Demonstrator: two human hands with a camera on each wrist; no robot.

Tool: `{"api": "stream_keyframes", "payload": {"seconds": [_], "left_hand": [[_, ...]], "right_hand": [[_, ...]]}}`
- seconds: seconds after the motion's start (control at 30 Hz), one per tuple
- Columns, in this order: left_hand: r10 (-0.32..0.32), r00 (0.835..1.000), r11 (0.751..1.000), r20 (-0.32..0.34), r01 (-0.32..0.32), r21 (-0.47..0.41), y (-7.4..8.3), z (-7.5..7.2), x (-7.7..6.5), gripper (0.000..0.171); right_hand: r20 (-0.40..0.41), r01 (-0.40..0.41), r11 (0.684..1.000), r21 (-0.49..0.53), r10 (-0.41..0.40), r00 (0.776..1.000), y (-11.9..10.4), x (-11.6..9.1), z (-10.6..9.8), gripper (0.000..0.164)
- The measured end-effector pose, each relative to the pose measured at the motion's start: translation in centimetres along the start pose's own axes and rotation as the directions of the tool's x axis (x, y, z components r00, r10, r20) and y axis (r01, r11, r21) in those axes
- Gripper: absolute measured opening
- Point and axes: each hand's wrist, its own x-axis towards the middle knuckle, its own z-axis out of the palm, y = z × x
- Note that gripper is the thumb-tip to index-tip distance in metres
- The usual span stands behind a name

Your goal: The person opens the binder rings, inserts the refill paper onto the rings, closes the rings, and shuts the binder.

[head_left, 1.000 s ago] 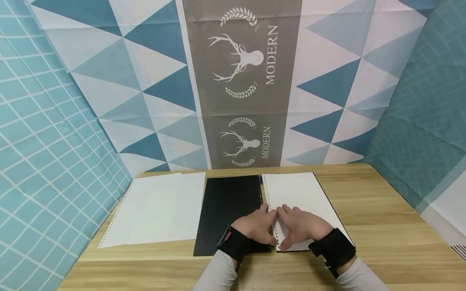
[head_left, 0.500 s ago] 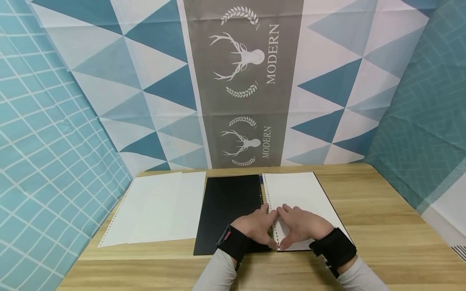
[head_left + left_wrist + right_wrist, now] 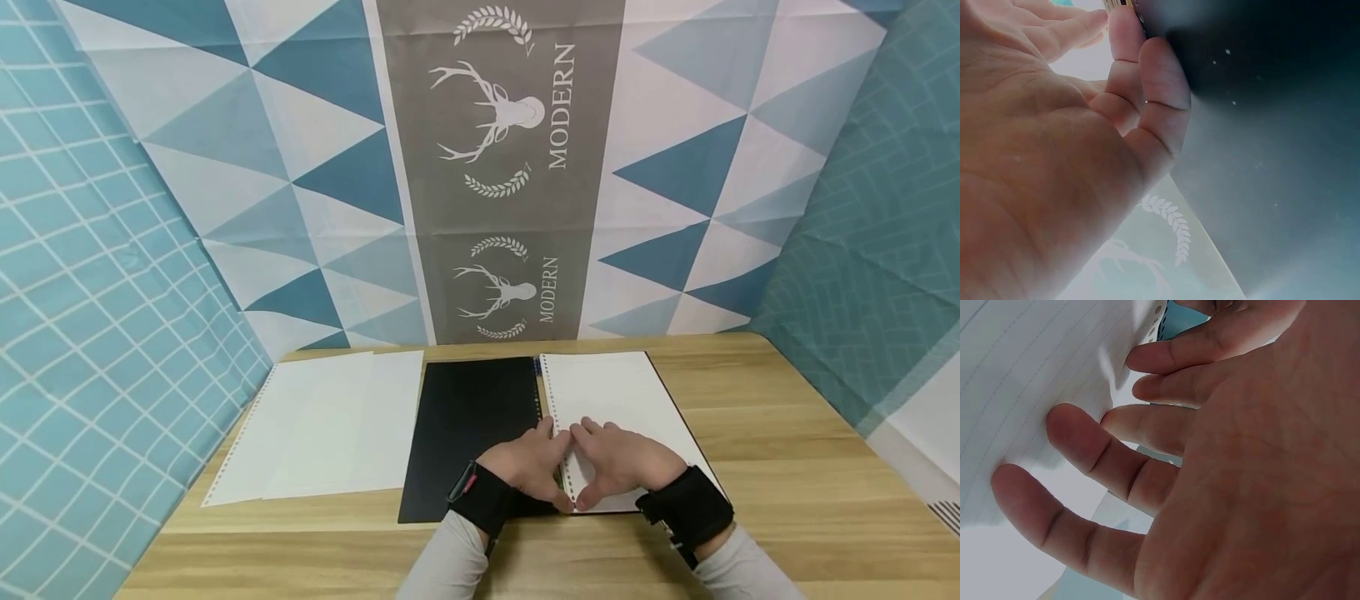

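A loose-leaf binder lies opened flat, its black cover (image 3: 476, 400) on the left and a stack of punched, lined paper (image 3: 611, 387) on the right. My left hand (image 3: 528, 467) reaches over the cover's inner edge, thumb and fingertips spread along the ring spine. In the left wrist view, bent fingers (image 3: 1163, 94) rest against the dark cover. Mirroring it, my right hand (image 3: 626, 458) lies over the paper's holed edge, thumb tip close to the left thumb. Its fingers (image 3: 1079, 434) touch the sheets, extended and slightly bent. The lower spine is partly hidden under both hands.
Loose punched white sheets (image 3: 322, 425) overlap one another on the left of the wooden table (image 3: 300, 542). A patterned cloth backdrop (image 3: 517, 192) rises behind the table's far edge, with tiled-pattern cloth (image 3: 97, 275) along the left side.
Both hands stay at the ring spine. The thumb tips have drawn slightly closer together near its lower end. The binder and loose sheets stay in place.
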Motion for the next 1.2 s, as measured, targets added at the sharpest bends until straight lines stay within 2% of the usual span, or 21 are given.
{"api": "stream_keyframes", "payload": {"seconds": [0.3,0.63,0.87,1.03,1.2], "left_hand": [[-0.013,1.0,1.0,-0.004,0.012,-0.013,0.06,0.14,0.15,0.096],[0.032,0.999,0.999,-0.003,-0.032,0.0,-0.61,0.24,0.01,0.096],[0.026,1.0,1.0,-0.004,-0.026,0.006,-0.61,0.25,-0.06,0.096],[0.014,1.0,1.0,0.004,-0.014,-0.027,-0.23,0.16,0.02,0.095],[0.015,1.0,1.0,0.001,-0.015,-0.009,-0.14,0.09,0.09,0.093]], "right_hand": [[-0.004,-0.012,1.0,0.017,0.013,1.0,-0.2,0.0,0.0,0.099],[-0.014,-0.004,1.0,0.024,0.004,1.0,-0.05,0.04,0.03,0.096],[-0.015,-0.001,1.0,0.019,0.001,1.0,0.03,0.11,0.0,0.099],[-0.016,-0.007,1.0,0.008,0.007,1.0,-0.15,0.15,0.13,0.094],[-0.031,-0.001,1.0,-0.01,0.001,1.0,-0.26,0.1,0.03,0.094]]}}
